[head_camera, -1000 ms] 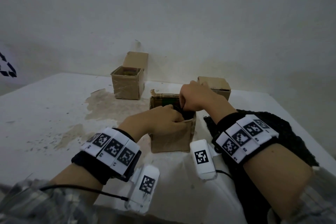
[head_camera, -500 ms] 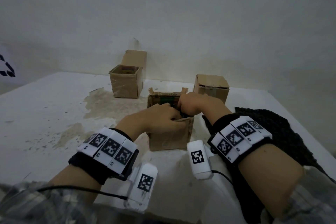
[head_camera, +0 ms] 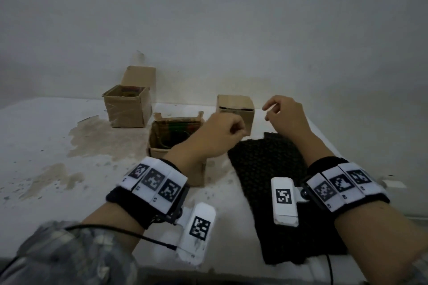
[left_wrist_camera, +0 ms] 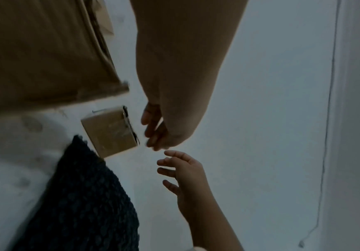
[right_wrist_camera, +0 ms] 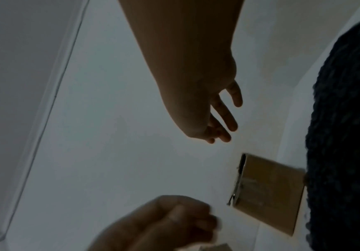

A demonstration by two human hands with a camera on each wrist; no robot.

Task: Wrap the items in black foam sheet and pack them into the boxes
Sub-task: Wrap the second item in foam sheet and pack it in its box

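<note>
The open middle box (head_camera: 155, 151) stands at the table's centre; its inside is dark, with coloured print on the far inner wall. My left hand (head_camera: 236, 131) hovers just right of that box with fingers loosely curled, holding nothing. My right hand (head_camera: 268, 112) hangs in the air farther right, beside a closed box (head_camera: 235, 109), fingers relaxed and empty. A black foam sheet (head_camera: 266, 169) lies flat on the table under my right forearm. The wrist views show the right hand (right_wrist_camera: 226, 122) and left hand (left_wrist_camera: 153, 132) empty above the closed box (right_wrist_camera: 269, 195).
An open cardboard box (head_camera: 127, 109) with its flap up stands at the back left by the wall. The white table (head_camera: 46, 146) has brown stains left of the middle box. The table's right edge runs close behind the foam sheet.
Both hands have come up out of the middle box and moved to the right. They hold nothing now, and the box's opening is uncovered.
</note>
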